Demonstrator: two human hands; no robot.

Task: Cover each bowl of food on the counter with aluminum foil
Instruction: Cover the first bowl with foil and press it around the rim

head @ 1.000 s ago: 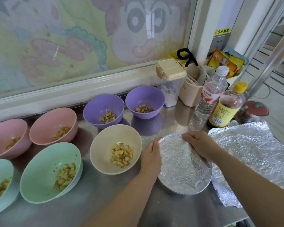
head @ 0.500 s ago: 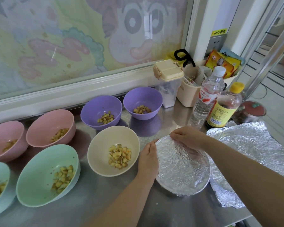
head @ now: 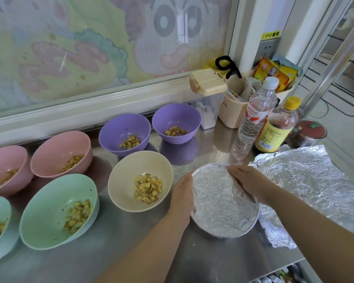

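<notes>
- Pressing far rim of foiled bowl [head: 219,211] with right hand [head: 247,182], fingers flat (no pinch).
- Bracing its left side with left hand [head: 182,193], palm flat, nothing grasped.

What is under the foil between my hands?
Only a round outline shows through the foil, touched by the left hand and right hand. The bowl and any food beneath are hidden.
</notes>
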